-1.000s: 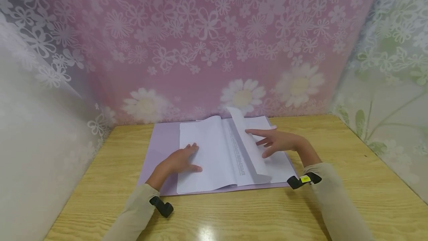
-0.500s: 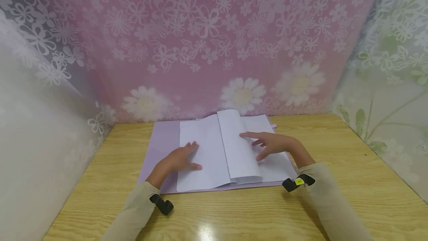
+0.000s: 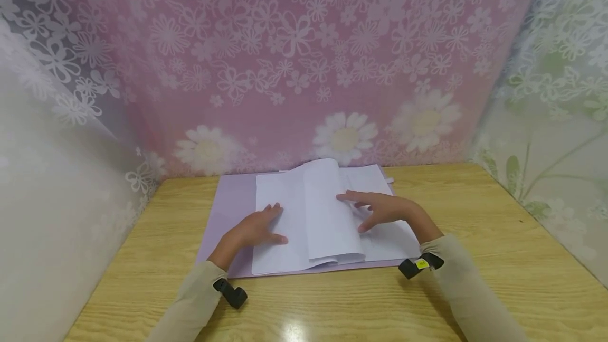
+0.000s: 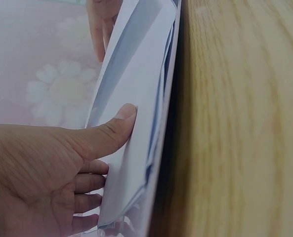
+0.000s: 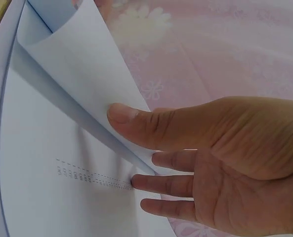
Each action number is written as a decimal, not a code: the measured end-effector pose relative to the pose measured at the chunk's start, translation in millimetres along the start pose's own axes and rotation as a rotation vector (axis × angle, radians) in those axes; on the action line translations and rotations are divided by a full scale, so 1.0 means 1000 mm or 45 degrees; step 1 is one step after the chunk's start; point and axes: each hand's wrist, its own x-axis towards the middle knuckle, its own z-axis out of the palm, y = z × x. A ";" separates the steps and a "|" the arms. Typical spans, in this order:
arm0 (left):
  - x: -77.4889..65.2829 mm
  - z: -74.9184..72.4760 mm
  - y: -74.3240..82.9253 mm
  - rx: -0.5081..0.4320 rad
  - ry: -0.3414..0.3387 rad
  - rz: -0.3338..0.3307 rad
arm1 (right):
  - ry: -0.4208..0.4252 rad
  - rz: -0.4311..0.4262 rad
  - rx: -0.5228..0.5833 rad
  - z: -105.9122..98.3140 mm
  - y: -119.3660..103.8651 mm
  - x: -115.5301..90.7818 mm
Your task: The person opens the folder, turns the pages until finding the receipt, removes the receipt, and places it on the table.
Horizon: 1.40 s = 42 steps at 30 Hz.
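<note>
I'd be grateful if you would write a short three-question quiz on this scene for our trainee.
1. Multiple choice: what colour is the folder beneath the paper?
a) green
b) lilac
c) black
2. True or false: the left hand touches the white pages on the folder's left side.
3. Short answer: which hand is at the free edge of the curled page?

Key:
1. b
2. True
3. The right hand

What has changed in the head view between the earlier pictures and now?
The turning page has swung leftward and now curves partly over the left-hand pages. The right hand has followed it slightly left, fingertips at its edge. The left hand, on the left-hand pages, and the lilac folder stayed in place.
</note>
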 end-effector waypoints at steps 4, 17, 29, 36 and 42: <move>0.000 0.000 0.000 -0.009 0.003 0.005 | 0.024 -0.004 -0.058 0.003 -0.002 0.001; -0.002 -0.007 0.002 -0.030 -0.019 0.038 | 0.020 -0.008 -0.122 0.011 -0.015 0.008; 0.001 -0.001 0.002 -0.017 -0.009 0.017 | 0.039 -0.045 -0.107 0.017 -0.019 0.010; 0.002 -0.001 0.007 -0.061 -0.011 0.021 | 0.080 -0.068 -0.098 0.019 -0.021 0.009; 0.001 -0.001 0.004 -0.061 0.013 -0.003 | 0.074 -0.086 -0.098 0.022 -0.024 0.013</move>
